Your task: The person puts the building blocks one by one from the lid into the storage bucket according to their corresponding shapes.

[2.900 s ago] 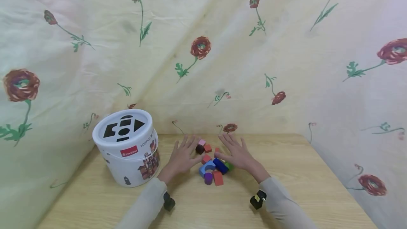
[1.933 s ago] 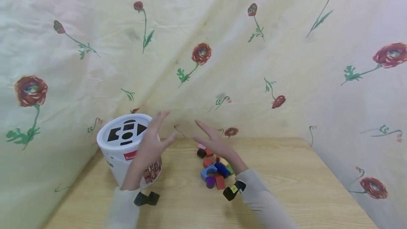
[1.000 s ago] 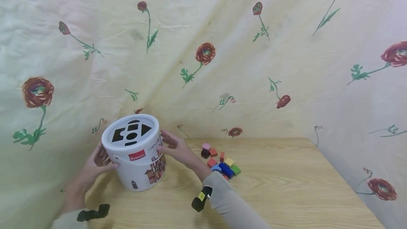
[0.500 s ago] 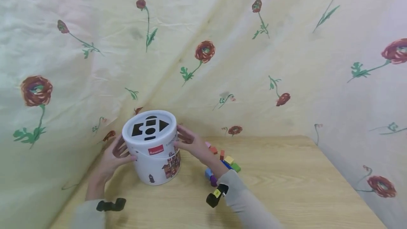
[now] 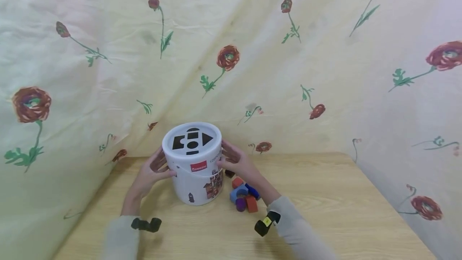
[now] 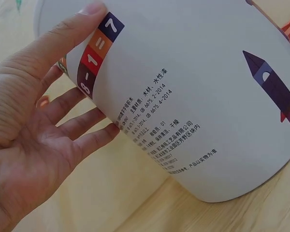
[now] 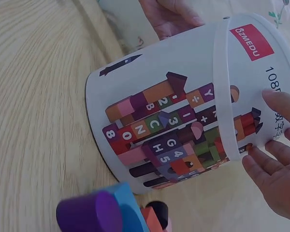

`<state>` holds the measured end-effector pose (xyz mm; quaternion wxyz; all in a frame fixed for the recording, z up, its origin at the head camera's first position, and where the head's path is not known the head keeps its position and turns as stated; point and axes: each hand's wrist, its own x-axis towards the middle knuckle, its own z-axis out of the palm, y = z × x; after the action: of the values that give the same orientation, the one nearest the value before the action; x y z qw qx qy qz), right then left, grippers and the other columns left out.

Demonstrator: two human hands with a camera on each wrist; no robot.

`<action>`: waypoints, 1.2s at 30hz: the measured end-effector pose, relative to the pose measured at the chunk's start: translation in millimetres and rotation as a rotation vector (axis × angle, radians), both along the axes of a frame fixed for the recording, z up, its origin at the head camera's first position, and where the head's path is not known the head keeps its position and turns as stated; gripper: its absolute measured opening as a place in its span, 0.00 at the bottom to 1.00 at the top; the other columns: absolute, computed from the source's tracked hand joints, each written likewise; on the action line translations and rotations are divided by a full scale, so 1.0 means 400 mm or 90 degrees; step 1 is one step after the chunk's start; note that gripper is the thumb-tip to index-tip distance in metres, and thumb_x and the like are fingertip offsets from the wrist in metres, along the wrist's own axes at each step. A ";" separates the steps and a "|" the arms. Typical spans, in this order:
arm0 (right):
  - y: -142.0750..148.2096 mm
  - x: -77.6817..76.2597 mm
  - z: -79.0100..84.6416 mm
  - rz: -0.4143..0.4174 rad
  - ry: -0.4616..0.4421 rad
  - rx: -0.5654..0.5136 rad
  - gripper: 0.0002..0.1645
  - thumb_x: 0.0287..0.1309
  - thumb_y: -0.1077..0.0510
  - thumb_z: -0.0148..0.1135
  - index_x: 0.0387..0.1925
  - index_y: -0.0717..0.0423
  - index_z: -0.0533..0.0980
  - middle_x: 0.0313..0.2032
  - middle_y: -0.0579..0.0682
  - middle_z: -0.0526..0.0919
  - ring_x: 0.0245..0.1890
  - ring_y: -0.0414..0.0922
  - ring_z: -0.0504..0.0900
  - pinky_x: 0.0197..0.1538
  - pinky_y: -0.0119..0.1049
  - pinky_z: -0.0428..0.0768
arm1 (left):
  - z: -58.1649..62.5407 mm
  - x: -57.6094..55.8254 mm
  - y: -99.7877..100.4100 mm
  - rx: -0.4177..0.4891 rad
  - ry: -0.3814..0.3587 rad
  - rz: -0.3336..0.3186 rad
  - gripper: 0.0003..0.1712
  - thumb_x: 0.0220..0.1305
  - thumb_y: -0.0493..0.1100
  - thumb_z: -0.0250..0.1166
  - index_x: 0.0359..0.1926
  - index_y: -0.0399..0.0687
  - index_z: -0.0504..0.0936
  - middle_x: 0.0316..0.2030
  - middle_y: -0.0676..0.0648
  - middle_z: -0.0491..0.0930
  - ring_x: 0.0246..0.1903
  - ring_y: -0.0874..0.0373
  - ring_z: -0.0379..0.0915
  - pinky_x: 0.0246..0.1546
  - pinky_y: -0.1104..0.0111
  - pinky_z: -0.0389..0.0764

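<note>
While our left hand (image 5: 147, 175) and right hand (image 5: 241, 167) hold the white OZMEDU block bucket (image 5: 184, 181) between them, each curled round 1 side, we judge the 2-handed grip complete. The shape-sorter lid (image 5: 203, 148) is on. Letting go seems left to do; we cannot tell whether the bucket touches the bench (image 5: 202, 232). Nearer us than the right hand, a purple cylinder (image 5: 240, 204), a light-blue arch (image 5: 235, 193) and a red block (image 5: 252, 204) lie loose beside the bucket, outside it and in neither hand.
</note>
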<state>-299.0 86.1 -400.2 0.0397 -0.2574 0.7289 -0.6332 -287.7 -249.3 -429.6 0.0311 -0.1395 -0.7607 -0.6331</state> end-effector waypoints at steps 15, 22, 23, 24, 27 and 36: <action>0.046 0.005 -0.005 -0.048 0.013 0.002 0.42 0.64 0.53 0.69 0.75 0.33 0.63 0.75 0.40 0.66 0.74 0.49 0.68 0.70 0.53 0.71 | -0.002 -0.029 0.048 0.024 0.005 -0.026 0.58 0.56 0.35 0.76 0.81 0.58 0.52 0.78 0.43 0.58 0.76 0.39 0.56 0.68 0.58 0.70; 0.050 0.006 0.001 -0.055 -0.001 0.013 0.39 0.64 0.52 0.68 0.74 0.34 0.65 0.74 0.42 0.69 0.73 0.49 0.70 0.67 0.49 0.76 | 0.007 -0.027 0.048 0.032 0.039 -0.033 0.54 0.60 0.35 0.73 0.81 0.54 0.53 0.78 0.40 0.57 0.73 0.42 0.62 0.61 0.70 0.77; 0.053 0.006 0.001 -0.054 -0.007 0.015 0.39 0.64 0.52 0.68 0.74 0.34 0.66 0.74 0.42 0.69 0.72 0.49 0.71 0.66 0.48 0.76 | 0.011 -0.027 0.048 0.040 0.051 -0.031 0.53 0.61 0.34 0.71 0.81 0.53 0.53 0.78 0.39 0.57 0.72 0.44 0.64 0.60 0.72 0.77; 0.055 0.006 0.001 -0.052 -0.013 0.019 0.38 0.64 0.52 0.68 0.74 0.35 0.66 0.73 0.43 0.69 0.72 0.50 0.71 0.65 0.48 0.77 | 0.015 -0.027 0.048 0.050 0.064 -0.027 0.51 0.63 0.33 0.69 0.81 0.52 0.53 0.78 0.39 0.57 0.71 0.47 0.65 0.59 0.74 0.77; 0.066 0.005 0.004 -0.036 -0.019 0.040 0.38 0.65 0.54 0.68 0.74 0.38 0.66 0.73 0.47 0.70 0.71 0.53 0.72 0.64 0.47 0.78 | 0.035 -0.026 0.057 0.075 0.093 -0.003 0.45 0.67 0.34 0.64 0.80 0.54 0.55 0.78 0.41 0.57 0.70 0.54 0.64 0.60 0.74 0.75; 0.122 -0.008 0.001 0.002 0.050 0.167 0.32 0.67 0.58 0.65 0.71 0.54 0.70 0.68 0.57 0.75 0.66 0.60 0.77 0.65 0.55 0.77 | 0.080 -0.045 0.117 0.082 0.105 0.066 0.34 0.70 0.41 0.62 0.75 0.56 0.67 0.78 0.53 0.59 0.77 0.49 0.54 0.75 0.43 0.57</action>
<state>-302.1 135.1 -399.7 0.0451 -0.2756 0.8059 -0.5220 -305.7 -202.5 -397.6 0.1352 -0.1488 -0.7193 -0.6649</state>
